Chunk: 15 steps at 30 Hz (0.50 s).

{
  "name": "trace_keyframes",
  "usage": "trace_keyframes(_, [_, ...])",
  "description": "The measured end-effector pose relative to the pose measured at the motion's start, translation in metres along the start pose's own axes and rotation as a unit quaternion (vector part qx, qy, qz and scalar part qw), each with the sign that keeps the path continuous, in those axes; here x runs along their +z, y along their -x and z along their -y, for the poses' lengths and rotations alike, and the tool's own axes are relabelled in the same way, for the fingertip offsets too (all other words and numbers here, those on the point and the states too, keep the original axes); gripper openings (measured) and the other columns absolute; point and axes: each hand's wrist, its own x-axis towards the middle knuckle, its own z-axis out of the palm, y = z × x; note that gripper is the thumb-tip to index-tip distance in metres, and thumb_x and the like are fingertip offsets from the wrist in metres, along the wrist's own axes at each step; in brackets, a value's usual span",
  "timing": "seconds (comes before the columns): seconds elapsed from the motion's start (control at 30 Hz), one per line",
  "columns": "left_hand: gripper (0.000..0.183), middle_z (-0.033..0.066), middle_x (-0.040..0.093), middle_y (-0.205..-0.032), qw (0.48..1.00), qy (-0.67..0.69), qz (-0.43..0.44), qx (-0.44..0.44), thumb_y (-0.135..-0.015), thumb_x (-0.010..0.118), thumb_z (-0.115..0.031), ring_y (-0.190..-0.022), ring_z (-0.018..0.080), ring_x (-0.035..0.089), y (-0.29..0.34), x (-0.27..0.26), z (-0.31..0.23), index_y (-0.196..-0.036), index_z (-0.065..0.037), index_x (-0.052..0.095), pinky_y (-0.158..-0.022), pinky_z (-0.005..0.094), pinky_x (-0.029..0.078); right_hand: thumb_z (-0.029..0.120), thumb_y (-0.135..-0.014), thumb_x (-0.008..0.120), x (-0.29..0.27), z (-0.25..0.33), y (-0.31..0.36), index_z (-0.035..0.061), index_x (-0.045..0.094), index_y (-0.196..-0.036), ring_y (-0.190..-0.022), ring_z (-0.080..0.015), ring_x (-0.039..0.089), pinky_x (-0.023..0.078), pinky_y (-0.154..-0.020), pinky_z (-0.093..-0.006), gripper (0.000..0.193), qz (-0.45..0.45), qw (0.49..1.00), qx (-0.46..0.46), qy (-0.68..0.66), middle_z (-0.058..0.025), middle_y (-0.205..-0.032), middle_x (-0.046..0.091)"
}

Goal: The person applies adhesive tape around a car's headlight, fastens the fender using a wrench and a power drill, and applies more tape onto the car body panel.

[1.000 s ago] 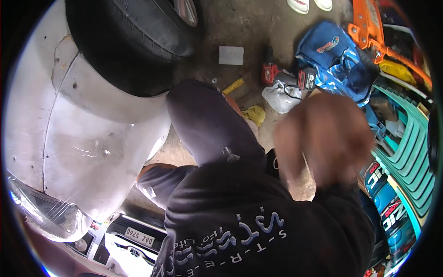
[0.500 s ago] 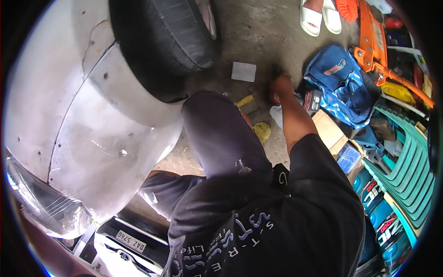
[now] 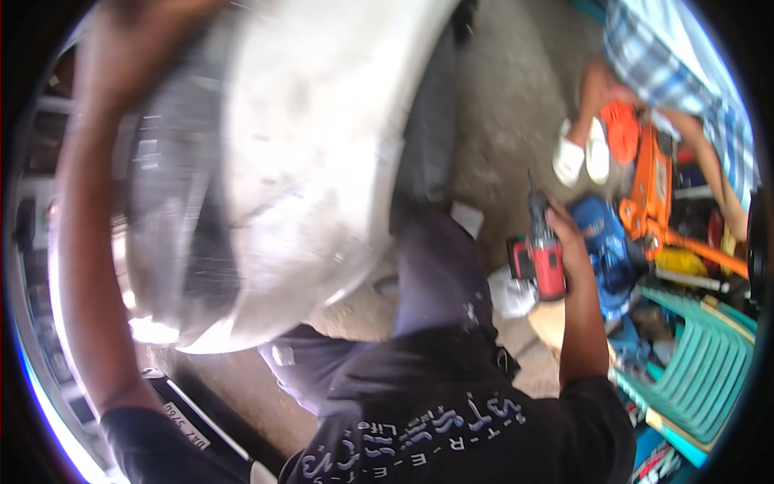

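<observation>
A red and black cordless drill (image 3: 550,270) is gripped in my right hand (image 3: 570,232), held up over the floor at the right of my knee. Its dark bit end points away from me, toward the far side. My left hand (image 3: 149,44) reaches to the far left, over the car's headlight (image 3: 181,185). Blur and the picture's edge hide those fingers, so whether they touch the car cannot be made out. The whitish, scuffed car body panel (image 3: 322,137) fills the middle left, with the dark tire (image 3: 431,121) beside it.
Right of the drill lie a blue bag (image 3: 601,234), an orange floor jack (image 3: 649,194) and stacked green plastic chairs (image 3: 701,355). A white plastic bag (image 3: 509,292) rests beneath the drill. Another person in white slippers (image 3: 569,161) sits at the far right. A license plate (image 3: 185,423) shows at lower left.
My right hand has come up from the floor with the drill. My left arm has swung into view over the headlight. The view has turned left, and the other person's legs now show.
</observation>
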Motion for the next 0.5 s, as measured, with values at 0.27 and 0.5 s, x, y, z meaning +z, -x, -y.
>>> trace_keyframes(0.27, [0.086,0.0162,0.064,-0.128,0.953,0.128,-0.102,-0.255,-0.075,0.087,-0.003,-0.118,0.0249,0.067,-0.016,-0.024,-0.019,-0.145,-0.004,0.037,-0.099,0.0372,0.055,0.029,-0.103,0.059,0.209,0.190,0.045,0.0037,0.049,-0.156,-0.121,-0.0249,0.064,0.046,-0.109,-0.0339,0.060,0.189,0.891,-0.311,0.272,-0.0159,-0.141,0.063])
trace_keyframes(0.5, [0.091,0.0191,0.066,-0.131,0.969,-0.092,-0.092,-0.208,-0.071,0.094,-0.016,-0.118,0.0354,0.070,-0.021,-0.028,-0.011,-0.146,-0.008,0.043,-0.101,0.0433,0.058,0.031,-0.104,0.055,0.284,0.255,0.016,-0.0006,0.050,-0.154,-0.123,-0.0214,0.061,0.045,-0.108,-0.0317,0.060,0.187,0.861,-0.339,0.329,-0.0172,-0.136,0.065])
